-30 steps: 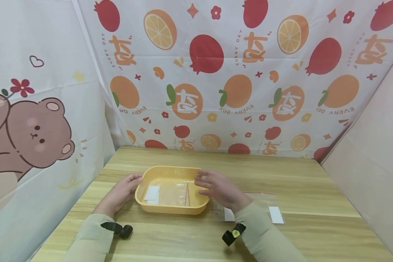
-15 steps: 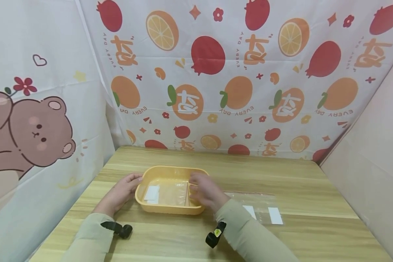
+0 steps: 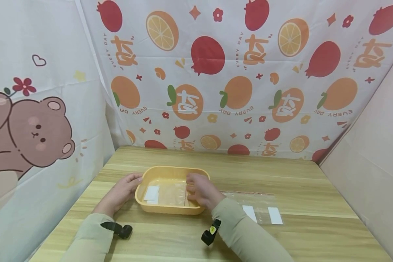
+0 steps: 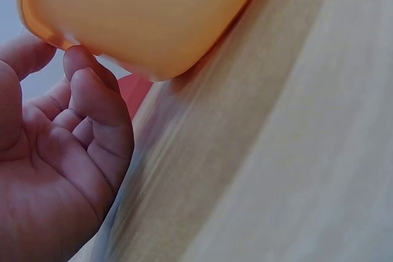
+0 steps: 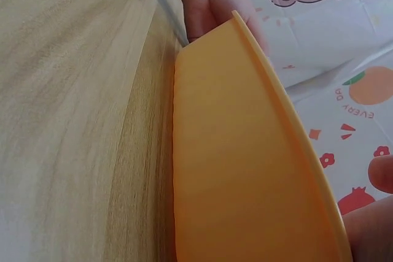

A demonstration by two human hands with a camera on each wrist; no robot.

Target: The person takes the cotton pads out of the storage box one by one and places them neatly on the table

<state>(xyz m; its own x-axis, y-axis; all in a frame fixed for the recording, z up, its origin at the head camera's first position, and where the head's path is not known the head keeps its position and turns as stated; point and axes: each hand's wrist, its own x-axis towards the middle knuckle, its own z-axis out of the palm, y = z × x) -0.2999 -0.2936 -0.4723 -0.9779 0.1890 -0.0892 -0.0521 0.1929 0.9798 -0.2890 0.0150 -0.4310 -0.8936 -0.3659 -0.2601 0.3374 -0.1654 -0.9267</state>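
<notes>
In the head view a yellow plastic tray point(image 3: 170, 210) sits on the wooden table. A clear zip bag point(image 3: 171, 193) with a white label point(image 3: 151, 193) lies inside it, its red-lined zip edge toward the right. My left hand point(image 3: 124, 191) pinches the tray's left rim between thumb and fingers; the left wrist view shows these fingers point(image 4: 92, 90) at the rim. My right hand point(image 3: 203, 191) reaches over the tray's right rim, fingers bent down at the bag's zip edge. Whether they pinch the bag I cannot tell. The right wrist view shows mainly the tray's outer wall point(image 5: 239, 151).
Right of the tray, clear zip bags point(image 3: 263, 200) with white labels lie flat on the table point(image 3: 314, 203), partly behind the right sleeve point(image 3: 249, 233). A fruit-print cloth point(image 3: 229, 120) hangs behind the table, and a bear-print cloth point(image 3: 42, 134) hangs at the left.
My right hand has moved left from the tray's right rim to the zip edge of the bag inside, uncovering more of the bags on the table. The left hand stays on the rim.
</notes>
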